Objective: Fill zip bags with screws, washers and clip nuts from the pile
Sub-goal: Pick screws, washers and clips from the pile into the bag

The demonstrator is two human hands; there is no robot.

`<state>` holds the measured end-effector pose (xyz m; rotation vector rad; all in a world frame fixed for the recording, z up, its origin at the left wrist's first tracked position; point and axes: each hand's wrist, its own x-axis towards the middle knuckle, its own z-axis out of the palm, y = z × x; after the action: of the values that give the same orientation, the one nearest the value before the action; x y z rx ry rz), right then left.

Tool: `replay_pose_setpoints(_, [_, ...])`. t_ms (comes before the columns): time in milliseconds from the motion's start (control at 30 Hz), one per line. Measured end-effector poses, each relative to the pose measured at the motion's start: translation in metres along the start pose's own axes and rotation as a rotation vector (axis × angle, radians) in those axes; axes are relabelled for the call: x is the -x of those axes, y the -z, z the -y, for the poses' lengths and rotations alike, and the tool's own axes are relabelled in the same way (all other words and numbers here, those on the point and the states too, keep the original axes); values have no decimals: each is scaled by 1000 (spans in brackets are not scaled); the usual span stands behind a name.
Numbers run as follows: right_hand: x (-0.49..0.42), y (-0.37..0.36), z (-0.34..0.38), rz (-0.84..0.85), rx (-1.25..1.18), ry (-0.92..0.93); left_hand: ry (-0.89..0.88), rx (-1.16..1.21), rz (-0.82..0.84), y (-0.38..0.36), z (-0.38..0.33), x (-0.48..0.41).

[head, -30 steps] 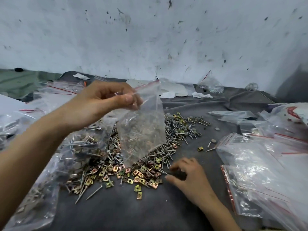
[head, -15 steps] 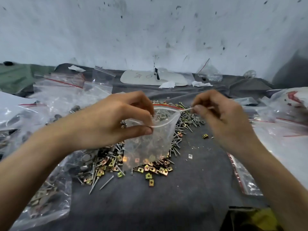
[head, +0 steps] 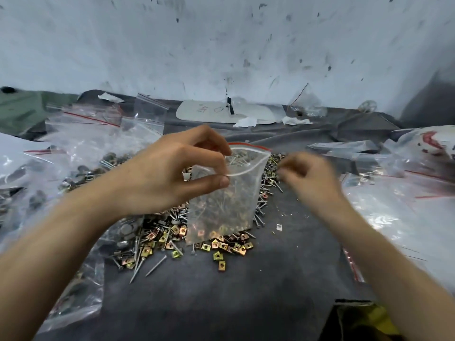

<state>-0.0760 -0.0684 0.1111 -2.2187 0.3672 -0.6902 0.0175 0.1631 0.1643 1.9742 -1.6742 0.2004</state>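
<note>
Nearest, on the dark cloth (head: 221, 296): loose clip nuts (head: 222, 256) and long screws (head: 155, 267) at the front edge of the pile (head: 167, 235).

The zip bag (head: 224, 205) hangs upright over the pile, its bottom edge just above the clip nuts. Against half a second ago its mouth gapes wider, with the red strip on the far lip.

The left hand (head: 172, 175) grips the mouth's left side as before, thumb (head: 211, 180) under the near lip and fingers curled over the far lip.

The right hand (head: 310, 178) has pulled off the mouth's right corner, where it pinched a screw, and is now just beside the bag's right edge. It is motion-blurred with fingers loosely curled, and whether it holds anything cannot be told.

Metal shows through the bag, but whether it is inside or behind is unclear.

Farther out are the filled bags (head: 81, 141) at left and the empty bags (head: 398, 205) at right, then a white board (head: 204, 112) against the stained wall (head: 221, 45).
</note>
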Motion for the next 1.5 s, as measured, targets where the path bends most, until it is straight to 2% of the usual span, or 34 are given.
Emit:
replay_pose_setpoints(67, [23, -31, -31, 245, 167, -91, 10, 5, -14, -2, 0, 2])
replay_pose_setpoints(133, [42, -51, -50, 362, 287, -75, 22, 20, -27, -3, 0, 2])
replay_pose_setpoints(367, [52, -58, -59, 302, 355, -32, 57, 10, -27, -5, 0, 4])
replay_pose_setpoints(500, [36, -25, -41, 63, 131, -52, 65, 24, -30, -6, -1, 5])
replay_pose_setpoints(567, [22, 4, -12, -48, -31, 89, 75, 52, -16, -5, -2, 5])
replay_pose_setpoints(633, [15, 27, 26, -56, -80, 324, 57, 59, 0, -7, -4, 2])
replay_pose_setpoints(700, [12, 39, 56, 13, 75, 537, 30, 38, 7, -9, -6, -2])
replay_pose_setpoints(800, [7, 43, 71, 146, 333, 654, 16, 48, -12, -12, -7, -6])
replay_pose_setpoints(867, [3, 43, 60, 100, 242, 586, 14, 54, -33, -12, -6, -5])
replay_pose_setpoints(933, [0, 36, 38, -55, -4, 383, 28, 41, -50, -10, -3, -3])
replay_pose_setpoints(967, [-1, 28, 24, -102, -53, 250, 44, 38, -53, -9, -2, -2])
replay_pose_setpoints(1000, [-1, 16, 7, -71, -16, 119, 62, 35, -54, -9, -1, -1])
replay_pose_setpoints(1100, [17, -29, -42, 261, 279, -134, 87, 26, -55, -7, -1, 1])
replay_pose_setpoints(1167, [29, -49, -61, 305, 398, -149, 81, 27, -59, -7, -1, 2])
replay_pose_setpoints(1267, [29, -57, -67, 198, 415, -128, 88, 26, -68, -5, 1, 1])
replay_pose_setpoints(1367, [27, -59, -68, 215, 456, -121, 104, 40, -68, -6, 4, 1])
replay_pose_setpoints(1433, [29, -52, -66, 171, 417, -131, 97, 33, -75, -8, 5, 1])
replay_pose_setpoints(1500, [26, -35, -53, 34, 252, -125, 93, 43, -80, -8, 6, 1])
